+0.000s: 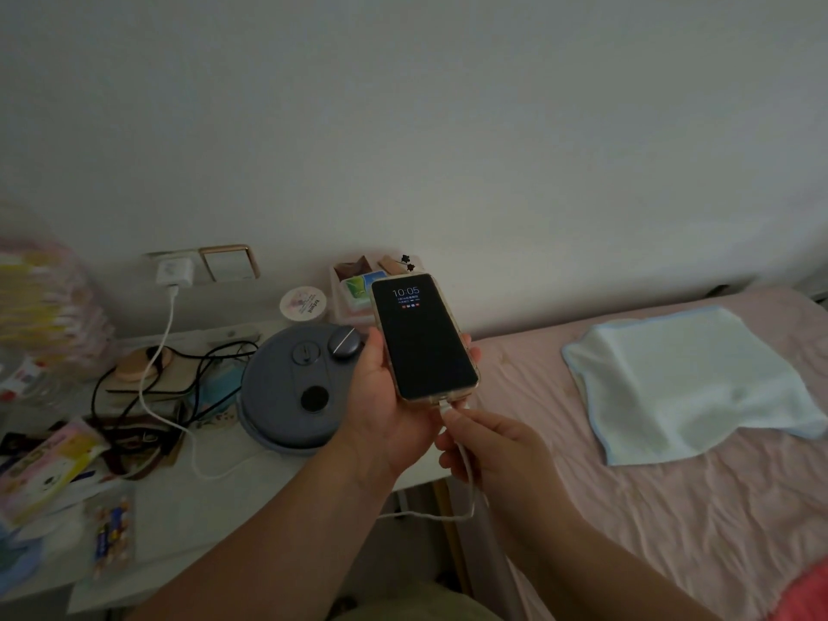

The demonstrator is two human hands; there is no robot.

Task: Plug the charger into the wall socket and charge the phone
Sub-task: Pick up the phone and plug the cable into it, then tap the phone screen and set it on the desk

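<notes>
The phone faces up, its dark screen showing 10:05, and my left hand grips it from below and from the left. My right hand pinches the white cable's connector, which sits in the port at the phone's bottom edge. From there the white cable loops down and back across the table up to the white charger. That charger sits in the wall socket at the back left.
A grey round appliance stands on the white bedside table just left of my left hand, among black cords, packets and a small round tub. A pink bed with a folded pale blue towel fills the right.
</notes>
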